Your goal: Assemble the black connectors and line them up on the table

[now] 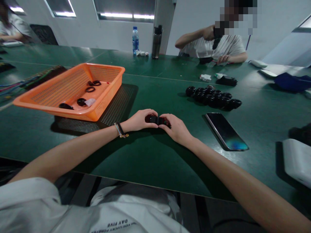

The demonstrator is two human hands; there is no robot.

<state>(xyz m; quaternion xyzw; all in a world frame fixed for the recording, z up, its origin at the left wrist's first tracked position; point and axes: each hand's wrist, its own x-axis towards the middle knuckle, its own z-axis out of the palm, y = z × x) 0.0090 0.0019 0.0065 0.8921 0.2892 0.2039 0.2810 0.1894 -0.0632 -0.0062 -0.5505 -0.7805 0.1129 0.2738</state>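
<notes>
My left hand (142, 120) and my right hand (175, 128) meet on the green table (150, 158), and both are closed round a small black part (155, 120) held between the fingertips. The part rests low, at the table surface. A pile of several similar black round parts (213, 97) lies beyond my right hand. An orange mesh basket (73, 111) stands to the left of my left hand, with black rings (93, 85) and a small white piece inside.
A dark phone (225, 131) lies right of my right hand. A white box (297, 161) sits at the right edge. Far across the table are a water bottle (135, 40), a dark flask (156, 42) and a seated person (213, 45). Another person sits at far left.
</notes>
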